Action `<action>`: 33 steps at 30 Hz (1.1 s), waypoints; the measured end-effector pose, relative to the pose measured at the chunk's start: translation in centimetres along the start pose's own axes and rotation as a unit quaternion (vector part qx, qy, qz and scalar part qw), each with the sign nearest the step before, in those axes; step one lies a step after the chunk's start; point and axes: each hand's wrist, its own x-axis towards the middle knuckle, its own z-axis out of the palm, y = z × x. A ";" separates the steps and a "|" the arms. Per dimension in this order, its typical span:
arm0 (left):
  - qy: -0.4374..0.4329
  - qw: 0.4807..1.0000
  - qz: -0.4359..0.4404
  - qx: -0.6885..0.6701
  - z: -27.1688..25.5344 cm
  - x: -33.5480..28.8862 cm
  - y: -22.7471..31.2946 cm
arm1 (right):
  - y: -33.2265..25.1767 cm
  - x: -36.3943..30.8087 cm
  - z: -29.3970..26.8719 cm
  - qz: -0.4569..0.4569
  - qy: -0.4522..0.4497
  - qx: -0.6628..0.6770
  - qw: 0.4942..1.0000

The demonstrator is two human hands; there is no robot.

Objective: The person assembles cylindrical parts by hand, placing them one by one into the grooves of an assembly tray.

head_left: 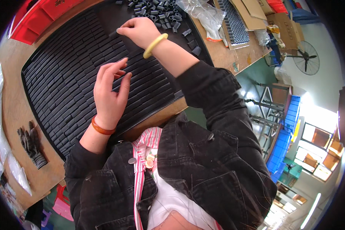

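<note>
A wide black tray (208, 57) lies on the table before me, filled over most of its area with short black tubes (73, 73) laid flat in tight rows. At its far right, a heap of loose black tubes (159, 13) lies jumbled. My right hand (142, 33), with a yellow bangle on the wrist, pinches a small black tube (113, 34) at the far end of the rows; its fingertips partly hide it. My left hand (110, 89), wearing an orange-brown bangle, hovers over the nearer rows. Its thumb and fingers are apart, with nothing between them.
A red plastic bin (36, 21) stands at the far left. A dark work glove (32, 145) and long clear plastic wrapping (4, 126) lie left of the tray. Beyond its right edge are a clear bag (205, 17) and cardboard (249, 15). A fan (306, 57) stands farther right.
</note>
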 end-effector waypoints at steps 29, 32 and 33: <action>-0.025 1.000 0.007 -0.009 0.1 0.0 0.1 | 9.3 3.6 -15.9 -0.047 -0.018 -0.501 0.864; -0.035 0.999 0.010 -0.002 0.2 0.0 0.2 | 10.7 4.0 -16.0 -0.077 0.007 -0.481 0.873; -0.034 0.999 0.010 0.000 0.1 0.0 0.2 | 10.7 3.9 -15.9 -0.076 0.007 -0.481 0.873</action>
